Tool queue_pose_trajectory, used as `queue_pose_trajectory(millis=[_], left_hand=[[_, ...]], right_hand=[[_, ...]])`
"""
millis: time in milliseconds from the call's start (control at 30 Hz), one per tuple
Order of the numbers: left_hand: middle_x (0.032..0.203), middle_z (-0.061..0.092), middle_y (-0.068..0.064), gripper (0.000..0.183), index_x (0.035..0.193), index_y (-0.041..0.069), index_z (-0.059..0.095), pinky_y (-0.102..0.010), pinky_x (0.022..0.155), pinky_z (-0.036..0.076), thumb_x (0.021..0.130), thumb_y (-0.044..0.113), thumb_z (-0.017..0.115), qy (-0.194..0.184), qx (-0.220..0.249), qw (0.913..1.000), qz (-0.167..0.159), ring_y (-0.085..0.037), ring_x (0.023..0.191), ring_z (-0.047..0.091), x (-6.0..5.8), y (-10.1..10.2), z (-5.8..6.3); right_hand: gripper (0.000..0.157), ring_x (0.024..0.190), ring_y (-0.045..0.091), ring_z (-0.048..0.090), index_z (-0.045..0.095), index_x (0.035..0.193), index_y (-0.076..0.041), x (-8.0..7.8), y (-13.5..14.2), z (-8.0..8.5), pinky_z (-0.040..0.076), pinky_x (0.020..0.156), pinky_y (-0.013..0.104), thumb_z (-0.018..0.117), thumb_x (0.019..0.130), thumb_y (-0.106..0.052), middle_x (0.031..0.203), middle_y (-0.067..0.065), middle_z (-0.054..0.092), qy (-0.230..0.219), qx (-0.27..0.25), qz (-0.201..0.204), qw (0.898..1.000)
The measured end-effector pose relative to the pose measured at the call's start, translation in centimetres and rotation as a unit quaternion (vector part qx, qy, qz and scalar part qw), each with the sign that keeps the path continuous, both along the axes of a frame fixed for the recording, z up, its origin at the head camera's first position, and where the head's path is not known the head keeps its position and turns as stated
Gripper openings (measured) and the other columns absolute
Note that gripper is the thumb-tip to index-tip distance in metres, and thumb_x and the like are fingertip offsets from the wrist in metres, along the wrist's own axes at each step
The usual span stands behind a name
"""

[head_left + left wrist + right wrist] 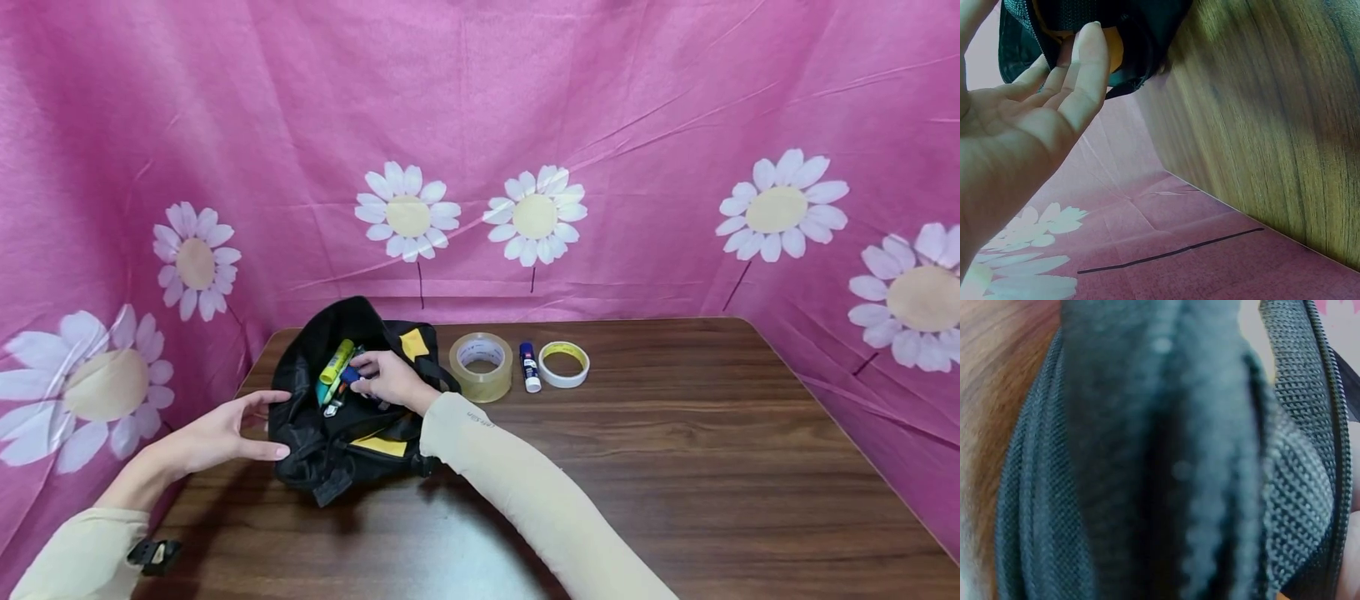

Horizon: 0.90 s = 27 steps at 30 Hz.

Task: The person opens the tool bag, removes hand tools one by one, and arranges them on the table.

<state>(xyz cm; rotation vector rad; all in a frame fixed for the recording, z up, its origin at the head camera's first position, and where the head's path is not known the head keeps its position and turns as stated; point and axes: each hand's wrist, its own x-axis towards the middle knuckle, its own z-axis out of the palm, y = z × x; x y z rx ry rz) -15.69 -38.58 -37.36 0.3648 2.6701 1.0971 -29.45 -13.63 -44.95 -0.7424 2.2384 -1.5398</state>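
Note:
A black bag (307, 433) with yellow patches lies unzipped on the table's left part. My left hand (213, 437) holds the bag's left end, thumb and fingers spread along it; in the left wrist view its fingers (1088, 69) reach the zippered edge. My right hand (393, 379) is inside the opening, its fingers pinching a small blue object (350, 375), mostly hidden by the hand and bag. Beside it in the bag lie a yellow tube (337, 361) and a few smaller coloured items. Black fabric and a zipper (1329, 394) fill the right wrist view, hiding the right fingertips.
To the right of the bag, a wide roll of clear tape (486, 385), a blue and white glue stick (529, 367) and a narrower roll of tape (564, 380) lie along the back of the wooden table (675, 467). A pink flowered cloth (645, 100) hangs behind.

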Motion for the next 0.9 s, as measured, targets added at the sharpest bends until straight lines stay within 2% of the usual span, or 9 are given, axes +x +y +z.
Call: queue_pose_trajectory(millis=[200, 367, 500, 633, 800, 900], left_hand=[[0.136, 0.051, -0.02, 0.079, 0.146, -0.002, 0.043, -0.03, 0.088, 0.049, 0.085, 0.024, 0.084, 0.002, 0.0, 1.0, -0.005, -0.033, 0.118, 0.05, -0.2, 0.3, 0.1], [0.134, 0.053, -0.019, 0.078, 0.146, -0.003, 0.043, -0.029, 0.087, 0.049, 0.085, 0.023, 0.084, 0.002, -0.002, 1.0, -0.009, -0.032, 0.116, 0.051, -0.3, 0.4, 0.0], [0.137, 0.051, -0.023, 0.078, 0.147, -0.003, 0.041, -0.025, 0.085, 0.048, 0.086, 0.023, 0.083, -0.006, -0.002, 0.9999, -0.009, -0.035, 0.118, 0.051, -0.2, 0.3, 0.0], [0.14, 0.047, -0.026, 0.079, 0.148, -0.004, 0.039, -0.023, 0.083, 0.048, 0.087, 0.022, 0.082, -0.015, -0.002, 0.9998, -0.009, -0.039, 0.12, 0.05, 0.2, 0.1, -0.1], [0.139, 0.048, -0.026, 0.078, 0.147, -0.006, 0.038, -0.025, 0.083, 0.049, 0.087, 0.02, 0.081, -0.011, 0.001, 0.9998, -0.016, -0.035, 0.117, 0.051, 0.3, 0.1, -0.3], [0.138, 0.049, -0.025, 0.078, 0.147, -0.006, 0.038, -0.026, 0.083, 0.05, 0.088, 0.02, 0.081, -0.009, 0.001, 0.9998, -0.018, -0.035, 0.117, 0.051, 0.2, 0.2, -0.3]], right_hand=[[0.045, 0.106, 0.01, 0.063, 0.059, 0.141, -0.013, 0.0, 0.7, 0.5, 0.052, 0.088, 0.029, 0.071, 0.098, -0.019, 0.12, 0.002, 0.067, -0.048, -0.049, -0.005, 0.998], [0.056, 0.103, 0.013, 0.065, 0.049, 0.15, -0.011, 0.0, 0.9, 0.9, 0.056, 0.082, 0.035, 0.069, 0.099, -0.021, 0.128, 0.007, 0.063, -0.091, -0.086, -0.004, 0.992], [0.06, 0.098, 0.015, 0.067, 0.045, 0.153, -0.013, 0.3, 0.6, 1.9, 0.058, 0.078, 0.038, 0.069, 0.099, -0.021, 0.13, 0.008, 0.06, -0.13, -0.123, -0.01, 0.984], [0.06, 0.097, 0.017, 0.068, 0.047, 0.151, -0.01, 0.5, 0.5, 3.0, 0.058, 0.08, 0.039, 0.071, 0.098, -0.02, 0.128, 0.006, 0.059, -0.167, -0.159, -0.006, 0.973], [0.054, 0.094, 0.019, 0.068, 0.051, 0.146, -0.007, 1.0, 0.8, 4.4, 0.059, 0.079, 0.044, 0.071, 0.097, -0.019, 0.121, 0.004, 0.065, -0.211, -0.204, 0.007, 0.956], [0.051, 0.09, 0.02, 0.068, 0.052, 0.144, -0.007, 1.3, 1.1, 5.3, 0.059, 0.075, 0.044, 0.07, 0.098, -0.019, 0.115, 0.002, 0.068, -0.219, -0.215, 0.02, 0.952]])
